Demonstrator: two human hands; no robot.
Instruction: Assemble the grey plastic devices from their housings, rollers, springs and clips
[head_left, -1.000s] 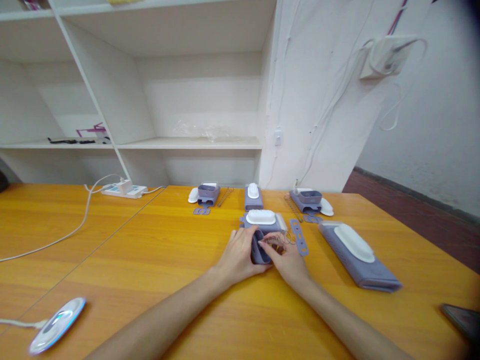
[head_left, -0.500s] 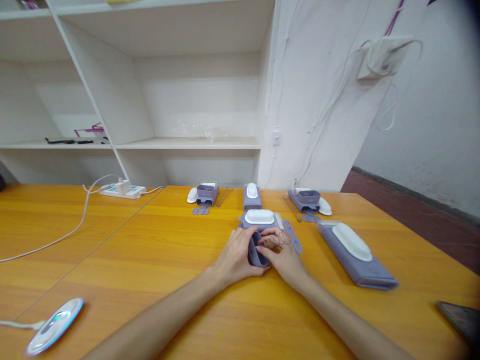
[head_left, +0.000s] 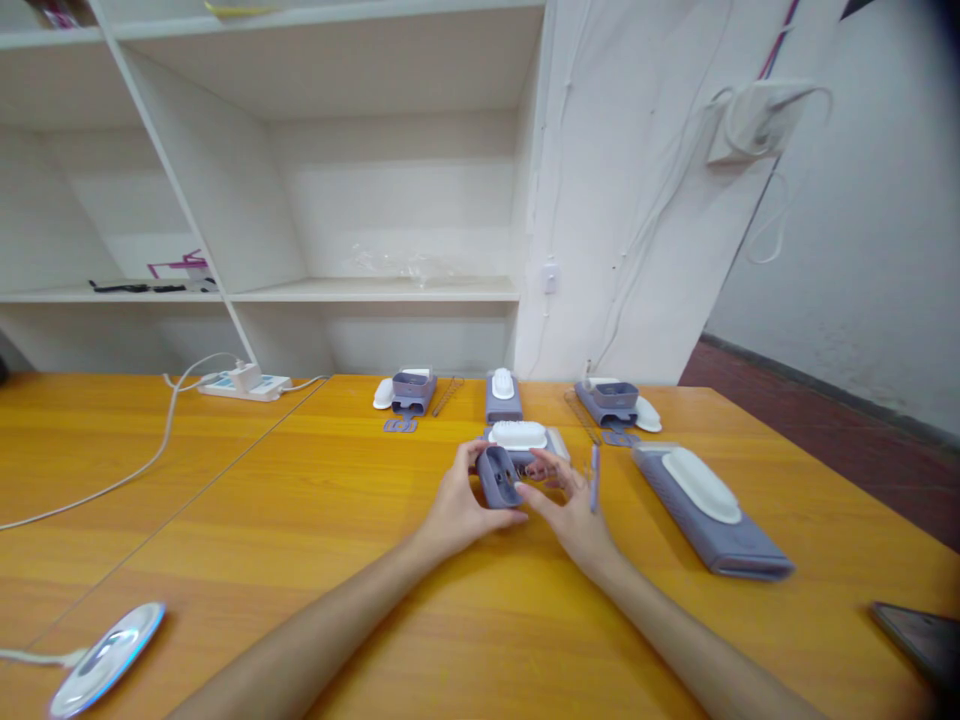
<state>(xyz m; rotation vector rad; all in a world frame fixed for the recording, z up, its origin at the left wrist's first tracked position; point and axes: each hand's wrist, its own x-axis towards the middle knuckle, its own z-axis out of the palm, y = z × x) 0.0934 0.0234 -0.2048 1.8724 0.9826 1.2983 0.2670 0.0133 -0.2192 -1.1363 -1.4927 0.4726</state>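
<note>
Left hand (head_left: 459, 508): fingers closed around the outer walls of a small grey-purple box (head_left: 491, 482). The box is tilted, its open mouth toward the wearer, on the near side of a case with a white lid (head_left: 517, 434). Whether it touches the tabletop (head_left: 360, 610) cannot be told.

Right hand (head_left: 574, 515): fingers curled about a thin wire spring (head_left: 541, 472), thumb at the box's right edge. A flat strip (head_left: 595, 478) stands edge-on beside this hand; whether it is gripped cannot be confirmed.

Handling, as judged: the box looks light, stiff and fairly smooth, best held by its outer side walls, clear of the mouth. The spring looks light and flexible, liable to snag; a pinch at one end appears soundest.
</note>
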